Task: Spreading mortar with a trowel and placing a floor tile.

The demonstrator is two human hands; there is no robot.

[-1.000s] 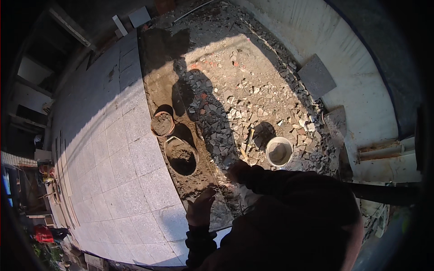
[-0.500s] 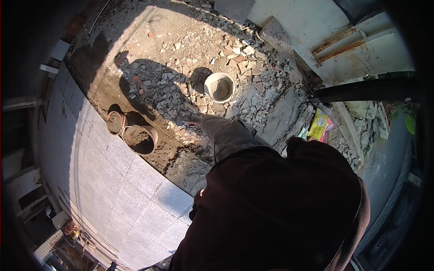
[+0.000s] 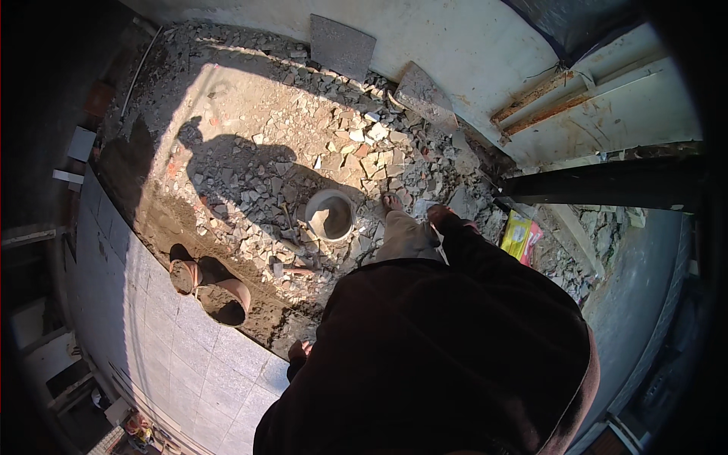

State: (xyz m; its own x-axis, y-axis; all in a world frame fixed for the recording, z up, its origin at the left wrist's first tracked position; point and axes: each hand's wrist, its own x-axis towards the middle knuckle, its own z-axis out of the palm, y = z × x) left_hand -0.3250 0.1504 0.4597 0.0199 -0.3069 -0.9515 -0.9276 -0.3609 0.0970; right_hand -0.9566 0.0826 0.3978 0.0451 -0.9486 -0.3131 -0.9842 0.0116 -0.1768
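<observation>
My left hand [image 3: 300,349] hangs low at my left side, near the edge of the grey paving. Its fingers show in part, slightly apart, with nothing seen in them. My right hand [image 3: 437,214] is stretched forward beside my trouser leg [image 3: 409,236]; its fingers are too small and shaded to read. Just ahead of my leg a white bucket [image 3: 347,206] stands on the rubble, with grey material inside. A hammer [image 3: 294,270] with a reddish handle lies on the broken pieces closer to me, and another long-handled tool [image 3: 287,215] lies left of the bucket.
Broken tile rubble [image 3: 258,182] covers the ground ahead. Two brownish buckets [image 3: 241,292] with dark contents stand beside the paving slabs [image 3: 186,337] at left. A yellow and pink bag [image 3: 517,236] lies at right, below a dark beam [image 3: 607,184]. Slabs [image 3: 343,47] lean on the far wall.
The view has shifted, so bucket and rubble sit lower and further left. My right arm now reaches further forward. A bare foot has come into sight, and my left hand shows more.
</observation>
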